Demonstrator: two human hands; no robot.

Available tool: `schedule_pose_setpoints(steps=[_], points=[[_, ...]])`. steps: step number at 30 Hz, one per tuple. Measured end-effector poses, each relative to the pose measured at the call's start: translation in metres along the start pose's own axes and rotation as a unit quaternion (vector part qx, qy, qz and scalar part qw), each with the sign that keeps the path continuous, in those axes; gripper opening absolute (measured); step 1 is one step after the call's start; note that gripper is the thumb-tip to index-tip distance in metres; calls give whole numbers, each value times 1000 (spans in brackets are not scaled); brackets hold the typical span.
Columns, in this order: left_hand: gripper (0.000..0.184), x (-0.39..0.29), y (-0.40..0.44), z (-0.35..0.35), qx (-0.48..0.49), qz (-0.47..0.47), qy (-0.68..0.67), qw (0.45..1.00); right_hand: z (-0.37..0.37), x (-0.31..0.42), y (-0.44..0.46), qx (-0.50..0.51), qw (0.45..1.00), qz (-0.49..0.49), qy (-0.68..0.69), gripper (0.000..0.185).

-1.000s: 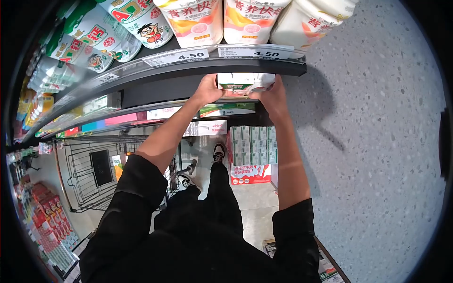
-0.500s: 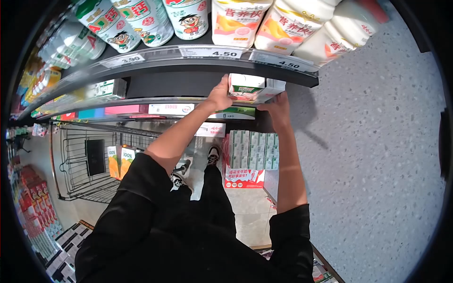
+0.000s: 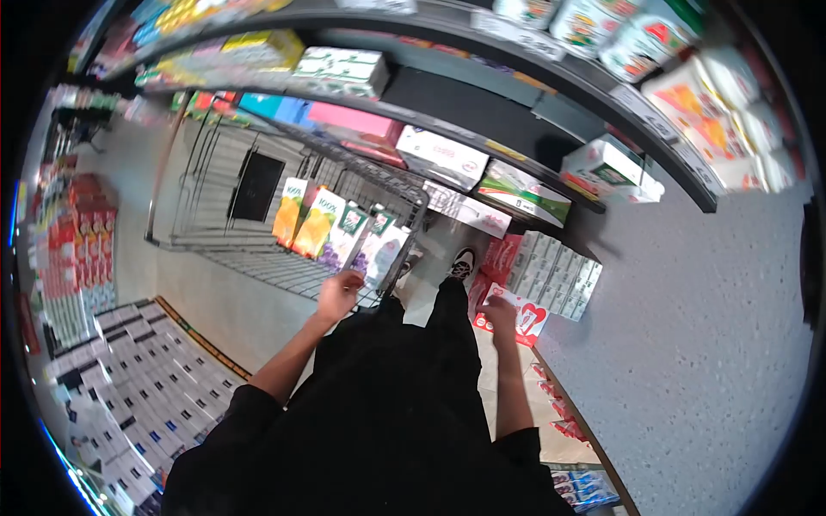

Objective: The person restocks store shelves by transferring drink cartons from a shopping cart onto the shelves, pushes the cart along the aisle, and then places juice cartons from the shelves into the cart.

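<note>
My left hand [image 3: 338, 295] is beside the corner of the wire shopping cart [image 3: 292, 284], its fingers loosely bent and nothing visible in them. Several juice cartons stand in the cart just beyond it, among them an orange one [image 3: 318, 225] and one with purple grapes [image 3: 379, 255]. My right hand [image 3: 499, 318] hangs in front of a red and white display box [image 3: 527, 320], likewise with loosely bent fingers and no object seen. On the shelf end at the right, away from both hands, sits a white and green carton pack [image 3: 602, 165].
Stacked white and green packs [image 3: 555, 273] stand on the floor by the shelf [image 3: 465, 107]. White bottles [image 3: 705, 103] line the upper shelf. At the lower left is a big stack of boxes [image 3: 155, 387]. Grey speckled floor [image 3: 705, 344] extends on the right.
Both hands have let go of the carton pack, which now rests on the shelf end. They have come down and back toward my body. My view has turned left toward the cart.
</note>
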State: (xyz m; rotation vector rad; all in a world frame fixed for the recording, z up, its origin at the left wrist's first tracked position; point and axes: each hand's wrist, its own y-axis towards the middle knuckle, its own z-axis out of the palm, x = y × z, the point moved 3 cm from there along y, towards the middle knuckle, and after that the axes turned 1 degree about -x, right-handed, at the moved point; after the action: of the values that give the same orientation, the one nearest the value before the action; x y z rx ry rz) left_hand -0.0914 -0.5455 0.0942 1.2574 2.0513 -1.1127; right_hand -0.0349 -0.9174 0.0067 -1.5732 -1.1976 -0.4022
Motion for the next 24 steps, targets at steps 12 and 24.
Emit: schedule_pose_setpoints(steps=[12, 24], points=[[22, 51, 0, -37, 50, -22, 274, 960, 146, 151, -13, 8, 995, -70, 73, 40], [48, 72, 45, 3, 240, -96, 274, 926, 196, 140, -55, 16, 969, -109, -222, 66]])
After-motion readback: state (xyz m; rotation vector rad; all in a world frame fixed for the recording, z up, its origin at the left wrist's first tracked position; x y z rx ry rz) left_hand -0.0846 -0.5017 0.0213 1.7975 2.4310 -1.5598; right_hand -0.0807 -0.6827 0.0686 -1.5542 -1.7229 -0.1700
